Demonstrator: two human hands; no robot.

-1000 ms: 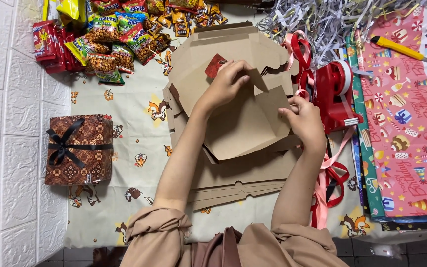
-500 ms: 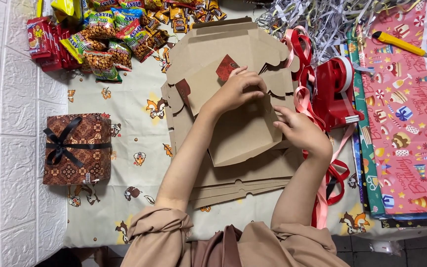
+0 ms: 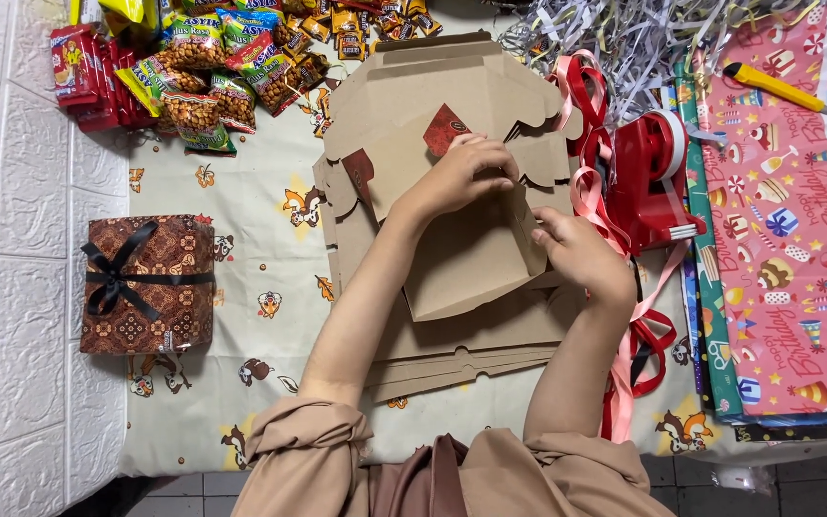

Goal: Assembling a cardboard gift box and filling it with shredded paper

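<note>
Head view. The left hand [image 3: 461,175] pinched the far wall of a half-folded brown cardboard box [image 3: 466,254], fingers closed on the flap; the right hand [image 3: 581,254] gripped the box's right wall, fingers curled over its rim. The box sat on a stack of flat cardboard blanks [image 3: 452,105] at the middle of the printed cloth [image 3: 251,201]. As a judgement, the fold would go best with both walls held square and the tab pressed along its crease, the base kept flat on the stack. A wrapped gift box [image 3: 148,283] with a black ribbon lay well apart near the cloth's left edge; snack packets [image 3: 212,72] crowded the far left corner. Red and pink ribbon [image 3: 614,220] and a red tape dispenser [image 3: 658,177] lay just beside the right hand, close enough to snag; gift wrap sheets [image 3: 787,239] covered the right edge, with a yellow cutter [image 3: 772,86] on them
</note>
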